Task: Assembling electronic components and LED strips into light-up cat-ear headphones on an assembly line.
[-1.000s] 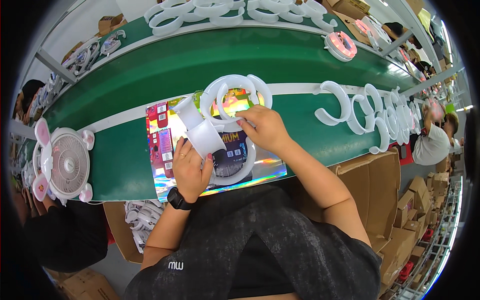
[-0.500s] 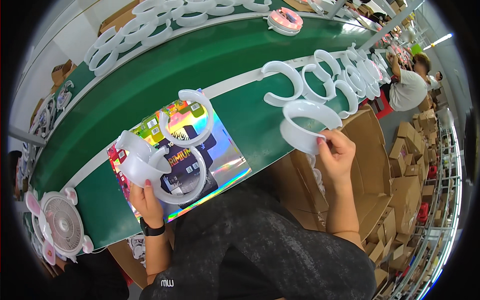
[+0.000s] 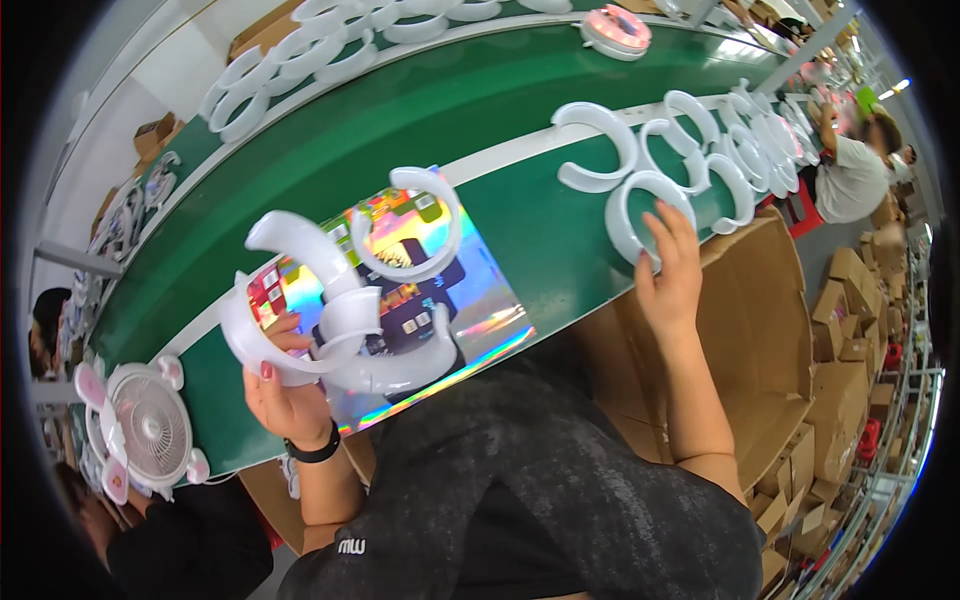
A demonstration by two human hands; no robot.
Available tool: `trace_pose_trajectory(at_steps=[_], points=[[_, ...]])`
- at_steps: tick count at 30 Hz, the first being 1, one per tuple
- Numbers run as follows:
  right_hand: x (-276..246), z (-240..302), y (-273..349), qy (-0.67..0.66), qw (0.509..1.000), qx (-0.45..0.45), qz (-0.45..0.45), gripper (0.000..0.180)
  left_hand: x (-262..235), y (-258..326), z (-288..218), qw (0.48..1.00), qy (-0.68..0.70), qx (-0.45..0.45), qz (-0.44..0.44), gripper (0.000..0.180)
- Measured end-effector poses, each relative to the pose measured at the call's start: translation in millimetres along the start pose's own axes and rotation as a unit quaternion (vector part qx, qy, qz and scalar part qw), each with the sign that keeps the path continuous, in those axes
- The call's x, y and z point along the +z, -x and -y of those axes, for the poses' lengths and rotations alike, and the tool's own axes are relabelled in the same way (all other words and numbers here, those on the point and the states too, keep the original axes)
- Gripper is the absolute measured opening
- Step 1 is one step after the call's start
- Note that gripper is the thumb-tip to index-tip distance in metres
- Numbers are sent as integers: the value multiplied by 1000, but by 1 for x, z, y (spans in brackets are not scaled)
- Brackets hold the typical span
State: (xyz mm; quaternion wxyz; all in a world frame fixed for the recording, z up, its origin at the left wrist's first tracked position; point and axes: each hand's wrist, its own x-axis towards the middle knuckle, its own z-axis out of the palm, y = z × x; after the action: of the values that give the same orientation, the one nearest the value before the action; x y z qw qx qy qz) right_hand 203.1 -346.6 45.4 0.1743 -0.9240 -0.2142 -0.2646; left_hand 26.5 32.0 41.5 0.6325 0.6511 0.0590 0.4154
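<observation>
L hand (image 3: pixel 285 395) pinching white C-shaped plastic ring (image 3: pixel 238 325) over shiny multicolour sheet (image 3: pixel 492 290).
R hand (image 3: pixel 672 265) at 2nd white curved plastic ring (image 3: pixel 618 225), green tabletop (image 3: pixel 555 262) edge; can't tell if grip's closed. Prob best: light rim hold, no flexing.

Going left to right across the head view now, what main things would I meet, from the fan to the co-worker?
White-and-pink fan → left hand → open white ring at the shiny sheet's far edge → right hand → pale-shirted co-worker.
</observation>
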Motion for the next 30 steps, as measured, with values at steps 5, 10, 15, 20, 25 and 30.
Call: trace_pose_trajectory(at_steps=[5, 10, 15, 20, 25, 30], points=[[41, 80, -24, -255, 931, -226, 128, 38, 5, -4, 1, 997, 69, -41, -13, 34], [92, 120, -44, -160, 925, -155, 309, 36, -3, -4, 8, 990, 119, -64, -30, 29], [123, 112, -47, -184, 939, -176, 230, 26, -32, 0, 25, 950, 255, -160, -83, 27], [102, 66, -65, -208, 968, -140, -12, 24, -40, 7, 20, 940, 285, -173, -71, 27], [51, -55, -109, -1, 991, 85, -101, 25, -33, 5, 22, 939, 285, -181, -65, 28], [45, -186, -98, 141, 965, 198, -102, 29, -25, 3, 24, 936, 291, -190, -60, 27]])
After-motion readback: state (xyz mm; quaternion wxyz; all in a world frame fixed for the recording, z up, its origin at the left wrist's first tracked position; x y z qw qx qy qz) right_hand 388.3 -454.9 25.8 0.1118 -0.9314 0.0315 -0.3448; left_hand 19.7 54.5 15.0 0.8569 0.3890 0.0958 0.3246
